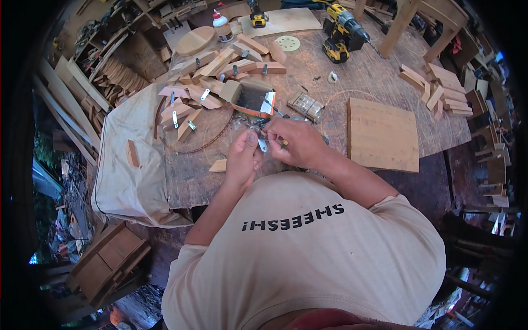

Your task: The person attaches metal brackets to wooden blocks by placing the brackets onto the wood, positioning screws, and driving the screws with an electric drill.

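Close together near my body, both hands work over the table beside an open cardboard box (234, 94) with small dark contents. My left hand (241, 159) pinches a small light metal plate (263, 146) with a rounded end and a hole. The fingers of my right hand (297, 142) are curled and closed beside the plate; a small yellow and dark piece shows under them, too small to name. What its fingertips hold is hidden. Just beyond my fingers lies a crumpled clear plastic bag (242, 122). A clear case of small parts (306, 106) lies right of the box.
Several cut wood pieces (214, 65), some bearing metal plates, are heaped at the left. A cordless drill (341, 33) with a long bit stands at the back, near a glue bottle (221, 26). A thick wooden board (383, 135) lies right; more wood blocks (448, 91) sit beyond.
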Motion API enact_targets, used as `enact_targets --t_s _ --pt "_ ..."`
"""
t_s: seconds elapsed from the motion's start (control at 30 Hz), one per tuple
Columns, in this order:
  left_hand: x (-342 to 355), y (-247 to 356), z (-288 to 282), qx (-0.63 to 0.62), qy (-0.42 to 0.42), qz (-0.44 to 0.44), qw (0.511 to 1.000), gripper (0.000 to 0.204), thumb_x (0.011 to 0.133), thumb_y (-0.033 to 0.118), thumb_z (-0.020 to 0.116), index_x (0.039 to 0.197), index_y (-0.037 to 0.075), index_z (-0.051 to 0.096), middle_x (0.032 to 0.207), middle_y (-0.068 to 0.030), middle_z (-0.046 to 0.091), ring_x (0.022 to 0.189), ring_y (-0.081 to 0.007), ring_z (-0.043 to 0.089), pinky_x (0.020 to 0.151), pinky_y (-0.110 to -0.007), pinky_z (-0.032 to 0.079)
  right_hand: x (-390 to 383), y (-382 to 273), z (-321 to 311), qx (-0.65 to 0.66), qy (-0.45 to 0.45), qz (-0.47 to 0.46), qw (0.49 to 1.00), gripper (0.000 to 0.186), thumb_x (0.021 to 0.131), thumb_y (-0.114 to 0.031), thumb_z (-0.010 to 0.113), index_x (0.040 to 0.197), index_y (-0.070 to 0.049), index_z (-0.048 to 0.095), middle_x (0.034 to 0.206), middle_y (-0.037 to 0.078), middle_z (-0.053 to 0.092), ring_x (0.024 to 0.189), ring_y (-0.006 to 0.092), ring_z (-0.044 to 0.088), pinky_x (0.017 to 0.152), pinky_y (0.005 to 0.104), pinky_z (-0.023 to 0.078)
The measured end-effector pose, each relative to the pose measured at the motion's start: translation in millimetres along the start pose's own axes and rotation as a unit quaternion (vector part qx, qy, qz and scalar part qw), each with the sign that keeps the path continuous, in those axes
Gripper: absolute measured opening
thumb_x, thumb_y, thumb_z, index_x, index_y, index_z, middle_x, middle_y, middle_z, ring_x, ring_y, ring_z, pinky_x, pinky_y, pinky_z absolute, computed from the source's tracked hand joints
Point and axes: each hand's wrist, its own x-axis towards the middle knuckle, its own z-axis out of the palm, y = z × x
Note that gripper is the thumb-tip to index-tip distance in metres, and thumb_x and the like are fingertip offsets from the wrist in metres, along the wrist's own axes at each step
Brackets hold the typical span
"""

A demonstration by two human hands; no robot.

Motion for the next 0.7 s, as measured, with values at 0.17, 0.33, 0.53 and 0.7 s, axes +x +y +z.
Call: enact_targets --t_s 0.17,0.33,0.53,0.7 --pt "2 1 0 -0.022 0.022 0.006 1.0 0.028 0.098 0.033 0.047 0.098 0.006 0.054 0.066 0.0025 0.048 0.044 -0.0023 0.034 0.039 -0.018 0.028 0 1 1 0.001 -0.013 -0.002 1.0 0.012 0.072 -0.005 0.062 0.082 -0.004 0.055 0.084 0.012 0.063 0.077 0.0314 0.063 0.065 0.039 0.051" --pt "5 2 -2 -0.021 0.042 0.033 0.998 0.032 0.099 0.036 0.045 0.101 0.005 0.053 0.076 -0.0014 0.055 0.043 -0.0022 0.034 0.038 -0.017 0.027 1 2 2 -0.007 -0.006 -0.024 1.0 0.015 0.072 -0.008 0.063 0.086 -0.003 0.057 0.079 0.012 0.063 0.074 0.0319 0.063 0.064 0.0398 0.051" --pt "10 5 -8 -0.045 0.049 0.05 0.996 0.031 0.099 0.034 0.044 0.103 0.005 0.053 0.084 -0.007 0.063 0.044 -0.0025 0.034 0.039 -0.017 0.027 1 1 2 -0.016 -0.012 -0.024 1.0 0.016 0.072 -0.008 0.063 0.087 -0.003 0.057 0.081 0.013 0.063 0.076 0.0315 0.063 0.065 0.0399 0.051" --pt "17 7 -16 -0.058 0.069 0.068 0.994 0.03 0.1 0.033 0.042 0.103 0.005 0.052 0.085 -0.0084 0.063 0.044 -0.0029 0.034 0.039 -0.017 0.028 1 0 -1 -0.009 -0.03 -0.008 0.999 0.022 0.071 -0.008 0.063 0.092 -0.003 0.058 0.079 0.011 0.062 0.075 0.0299 0.063 0.065 0.039 0.051"
